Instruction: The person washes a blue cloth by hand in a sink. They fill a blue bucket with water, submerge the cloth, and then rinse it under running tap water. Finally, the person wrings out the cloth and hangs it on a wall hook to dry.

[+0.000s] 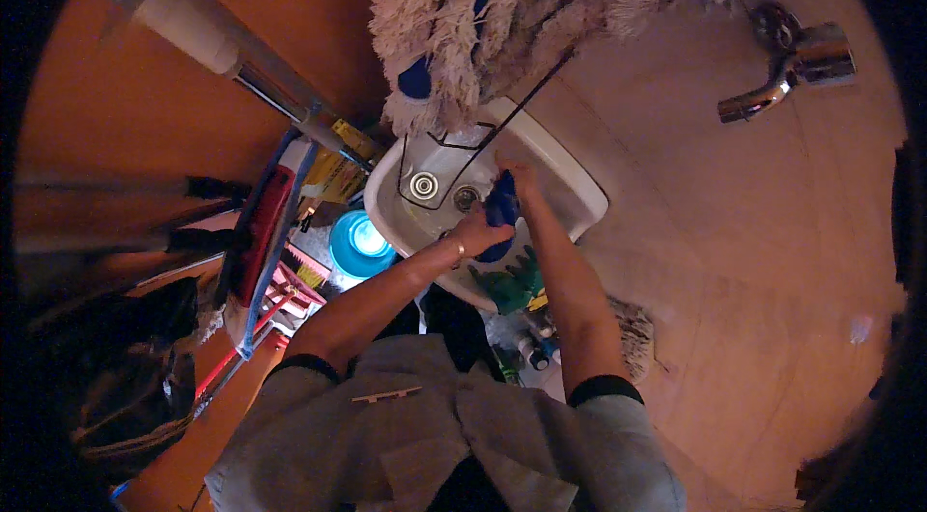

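Note:
My left hand (481, 231) grips the near part of a dark blue item (500, 211), perhaps a cloth or a rubber glove. At its far end my right hand (523, 180) also has hold of it. Both hands are over a pale sink (590, 188). Left of them in the basin are a dark drain opening (467, 198) and a round metal strainer or drain fitting (424, 185). A thin dark wire frame (458, 179) crosses above the basin. Over the near rim drapes a green rubber glove (510, 286), close to my right forearm.
Shaggy mop heads (427, 12) hang beyond the sink. A metal tap or pipe fitting (778, 81) juts from the right wall. At left are a blue bucket (355, 259), a red-backed flat mop (269, 237) and a black bag (130, 367). Bottles (532, 351) stand below the sink.

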### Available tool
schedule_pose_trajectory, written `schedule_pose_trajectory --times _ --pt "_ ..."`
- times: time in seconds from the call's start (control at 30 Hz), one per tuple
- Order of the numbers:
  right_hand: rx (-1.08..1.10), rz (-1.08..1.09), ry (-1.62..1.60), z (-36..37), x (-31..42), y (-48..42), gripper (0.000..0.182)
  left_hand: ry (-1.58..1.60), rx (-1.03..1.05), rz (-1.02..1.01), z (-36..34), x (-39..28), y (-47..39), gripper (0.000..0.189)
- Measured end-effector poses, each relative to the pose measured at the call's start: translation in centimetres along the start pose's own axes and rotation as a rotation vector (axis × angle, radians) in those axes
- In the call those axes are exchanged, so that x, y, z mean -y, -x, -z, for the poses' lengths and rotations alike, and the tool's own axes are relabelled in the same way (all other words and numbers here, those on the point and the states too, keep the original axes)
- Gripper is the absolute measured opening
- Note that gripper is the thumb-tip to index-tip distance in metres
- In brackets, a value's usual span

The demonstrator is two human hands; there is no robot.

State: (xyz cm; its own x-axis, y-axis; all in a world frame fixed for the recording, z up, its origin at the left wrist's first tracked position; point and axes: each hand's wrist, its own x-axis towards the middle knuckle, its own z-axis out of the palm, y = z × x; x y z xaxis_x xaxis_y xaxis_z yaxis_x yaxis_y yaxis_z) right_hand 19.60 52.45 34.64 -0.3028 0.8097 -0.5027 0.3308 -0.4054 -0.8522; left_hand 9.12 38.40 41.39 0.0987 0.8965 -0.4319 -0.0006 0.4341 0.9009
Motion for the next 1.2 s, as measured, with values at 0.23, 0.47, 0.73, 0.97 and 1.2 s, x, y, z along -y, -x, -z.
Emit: schedule_pose_trajectory --times 0.23,0.47,0.73,0.97,1.2 --pt "-0.159 0.020 -0.240 -1.8 1.4 3.7 0.037 -0.697 -0.084 0.181 0.5 -2.3 0.6 0.068" --pt "-0.187 0.255 0.090 -1.6 6.1 10.4 0.013 -0.277 -0.229 -0.084 1.3 1.1 0.4 0.046" --pt "-0.199 0.946 0.379 -1.8 12.1 18.2 0.017 1.501 0.516 0.344 1.4 -1.0 3.6 0.043" --pt "-0.535 0.576 -0.058 -0.2 8.3 18.9 0.017 1.009 -0.366 -0.027 -1.3 -5.6 4.4 0.019" --pt "-0.138 -0.058 -0.822 1.3 7.9 15.1 0.039 -0.046 -0.435 -0.703 -2.4 -10.7 5.6 0.028"
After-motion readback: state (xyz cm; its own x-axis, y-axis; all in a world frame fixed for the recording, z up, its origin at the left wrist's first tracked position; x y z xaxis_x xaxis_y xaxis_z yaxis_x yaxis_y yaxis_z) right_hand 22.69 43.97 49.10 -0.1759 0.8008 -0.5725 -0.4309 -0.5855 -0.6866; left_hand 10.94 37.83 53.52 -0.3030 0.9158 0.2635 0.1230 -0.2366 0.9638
